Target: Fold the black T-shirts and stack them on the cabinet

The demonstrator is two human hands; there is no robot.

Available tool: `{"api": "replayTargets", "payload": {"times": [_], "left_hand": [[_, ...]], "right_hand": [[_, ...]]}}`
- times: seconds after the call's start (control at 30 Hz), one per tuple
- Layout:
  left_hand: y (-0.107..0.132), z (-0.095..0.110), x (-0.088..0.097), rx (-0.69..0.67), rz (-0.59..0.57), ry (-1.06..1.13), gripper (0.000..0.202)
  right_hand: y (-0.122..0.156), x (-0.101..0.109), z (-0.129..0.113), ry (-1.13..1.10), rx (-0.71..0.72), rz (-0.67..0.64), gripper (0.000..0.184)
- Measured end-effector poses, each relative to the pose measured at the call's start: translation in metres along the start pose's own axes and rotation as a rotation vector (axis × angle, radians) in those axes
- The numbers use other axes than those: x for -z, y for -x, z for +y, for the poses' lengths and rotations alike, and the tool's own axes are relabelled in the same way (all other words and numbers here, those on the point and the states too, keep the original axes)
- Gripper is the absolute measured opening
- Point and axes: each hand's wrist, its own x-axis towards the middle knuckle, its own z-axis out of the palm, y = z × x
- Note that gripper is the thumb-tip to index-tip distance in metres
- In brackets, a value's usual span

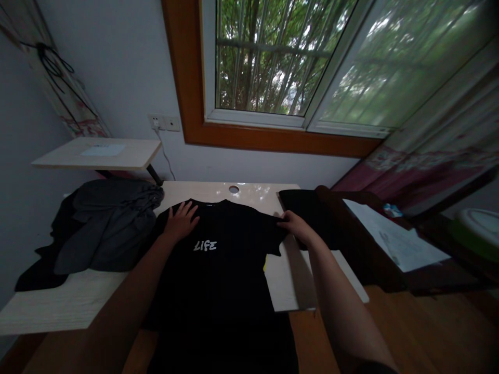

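A black T-shirt [222, 280] with white lettering on its chest lies spread over the pale desk [265, 192], neckline toward the window. Its lower part reaches over the near edge of the desk. My left hand [181, 221] rests flat on the shoulder at the left, fingers spread. At the right sleeve, my right hand [294, 224] has thumb and fingers closed on the sleeve's outer edge. Beneath that sleeve a small yellow patch [265, 263] shows at the shirt's side.
Dark grey clothes [109, 223] are heaped on the desk at the left, under a raised shelf [144, 156] with a paper on it. A folded black cloth [300, 200] lies at the right. Beyond it, a sheet of paper [397, 239] rests on dark furniture. A window [284, 57] is ahead.
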Motion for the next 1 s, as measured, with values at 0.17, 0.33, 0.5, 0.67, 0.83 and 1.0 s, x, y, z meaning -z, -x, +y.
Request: {"api": "replayTargets", "payload": {"times": [0.17,0.33,0.5,0.67,0.83,1.0], "left_hand": [[-0.003,0.019,0.003,0.001,-0.02,-0.011,0.058],[0.0,0.049,0.006,-0.056,0.07,-0.007,0.057],[0.01,0.073,0.005,-0.104,0.11,-0.001,0.054],[0.018,0.091,0.0,-0.064,0.119,0.018,0.053],[0.02,0.095,-0.005,-0.062,0.138,0.025,0.054],[0.016,0.084,-0.004,-0.069,0.165,0.029,0.057]], "right_hand": [[0.004,0.016,-0.006,0.282,-0.018,0.142,0.035],[0.027,0.018,-0.034,0.641,-0.07,0.224,0.041],[0.042,-0.013,-0.074,0.745,0.108,0.371,0.039],[0.04,-0.086,-0.109,0.551,0.433,0.213,0.045],[0.038,-0.147,-0.116,0.447,0.484,0.16,0.055],[0.026,-0.146,-0.1,0.44,0.413,0.178,0.062]]}}
